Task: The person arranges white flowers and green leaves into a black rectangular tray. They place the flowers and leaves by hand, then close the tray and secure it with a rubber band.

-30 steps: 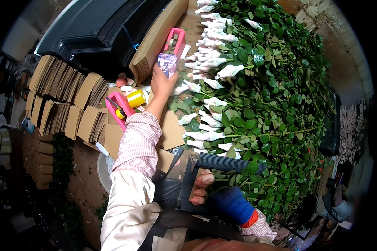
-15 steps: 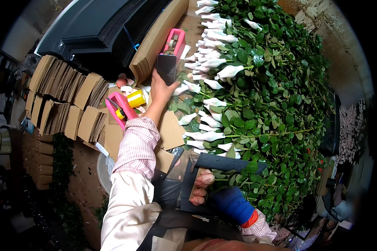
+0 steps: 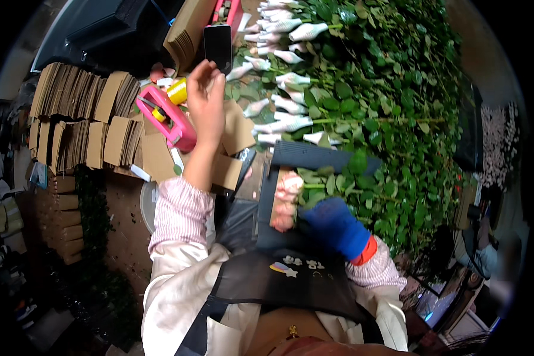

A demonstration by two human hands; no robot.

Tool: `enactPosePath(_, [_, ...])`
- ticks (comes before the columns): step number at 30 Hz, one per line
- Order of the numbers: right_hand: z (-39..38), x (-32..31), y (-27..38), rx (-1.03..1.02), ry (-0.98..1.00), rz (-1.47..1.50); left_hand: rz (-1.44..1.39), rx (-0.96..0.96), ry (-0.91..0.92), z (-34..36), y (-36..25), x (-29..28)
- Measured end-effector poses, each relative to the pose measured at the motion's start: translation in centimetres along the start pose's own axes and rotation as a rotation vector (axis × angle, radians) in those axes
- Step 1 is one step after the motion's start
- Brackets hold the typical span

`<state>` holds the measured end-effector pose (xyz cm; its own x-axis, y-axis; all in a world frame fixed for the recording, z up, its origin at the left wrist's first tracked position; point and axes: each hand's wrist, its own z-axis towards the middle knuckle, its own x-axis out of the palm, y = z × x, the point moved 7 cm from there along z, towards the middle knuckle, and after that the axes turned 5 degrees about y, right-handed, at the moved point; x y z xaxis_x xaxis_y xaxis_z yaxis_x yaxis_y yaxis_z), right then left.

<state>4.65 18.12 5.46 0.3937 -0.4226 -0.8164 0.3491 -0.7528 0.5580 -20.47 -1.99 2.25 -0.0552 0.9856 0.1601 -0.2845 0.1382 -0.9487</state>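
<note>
My bare left hand [image 3: 207, 107] hovers just below a dark-screened phone [image 3: 218, 47], empty, with its fingers loosely bent and apart. Beside it lie a pink tape dispenser [image 3: 181, 132] and a yellow roll of tape [image 3: 177, 91]. My right hand [image 3: 338, 228], in a blue glove with a red cuff, rests at the stems next to several pink roses [image 3: 286, 204]. Its fingertips are dark and hidden, so its grip does not show. The rose heads lie against a cardboard strip inside a folded black corrugated sheet [image 3: 326, 155].
Rose stems with green leaves [image 3: 391, 95] cover the right side, their heads in white net sleeves [image 3: 285, 123]. Stacked cardboard pieces [image 3: 71, 95] stand at left. Black sheets [image 3: 107, 29] and a second pink dispenser [image 3: 234, 13] are at the back.
My left hand has come off the phone and drawn back toward me, lifting. The gloved right hand stays by the roses. The whole view has shifted, so things sit higher in it.
</note>
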Motion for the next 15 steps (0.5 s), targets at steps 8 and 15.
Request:
enactPosePath(8, [-0.3, 2.0, -0.3, 0.088, 0.271, -0.328, 0.103, -0.274, 0.439, -18.3, -3.6, -2.6])
enactPosePath(15, [0.5, 2.2, 0.7, -0.038, 0.208, -0.461, 0.391, -0.223, 0.921, -20.4, -4.0, 2.4])
